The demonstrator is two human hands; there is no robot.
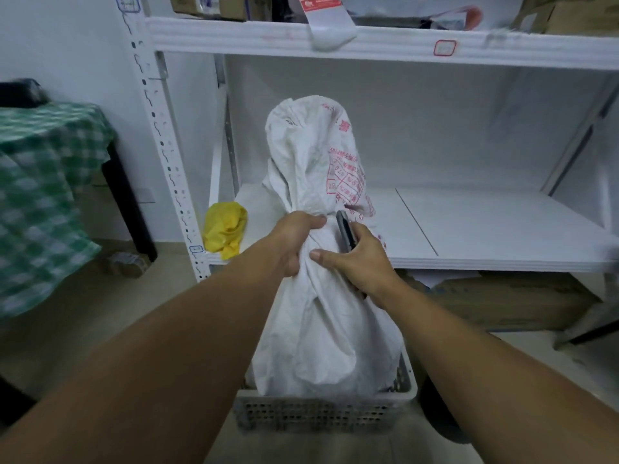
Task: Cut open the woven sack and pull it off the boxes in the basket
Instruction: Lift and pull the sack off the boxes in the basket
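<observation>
A white woven sack [321, 329] with red print stands upright in a grey perforated basket [315, 413] on the floor. Its top is gathered into a neck, and loose cloth rises above that. My left hand [298, 242] grips the neck from the left. My right hand [358, 262] holds a dark utility knife [345, 231] against the neck's right side, thumb pressing on the sack. The boxes are hidden inside the sack.
A white metal shelf unit [469, 222] stands right behind the basket, with a yellow bag [225, 229] at its left end. Cardboard boxes [509, 303] lie under the shelf. A green checked cloth [43, 195] covers a table on the left.
</observation>
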